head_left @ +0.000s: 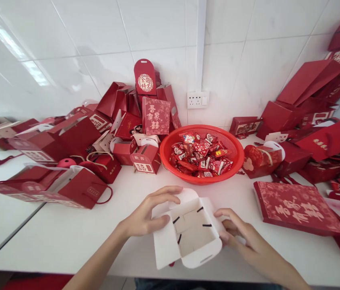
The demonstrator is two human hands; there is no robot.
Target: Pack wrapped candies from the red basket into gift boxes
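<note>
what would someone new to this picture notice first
Probably the bright red basket heaped with small wrapped packets, near the centre. Nearer the person, an open box with a pale inside sits between the left fingers and right fingers. Red boxes crowd both sides.

Along the far side of our counter (79, 229) we see a tiled wall (160, 30), with a vertical white cable duct (200, 48) above a socket panel (198, 100). To our left stands a red carton (87, 187) with a cord handle; to our right lies a flat red box (293, 205) with pale lettering.
</note>
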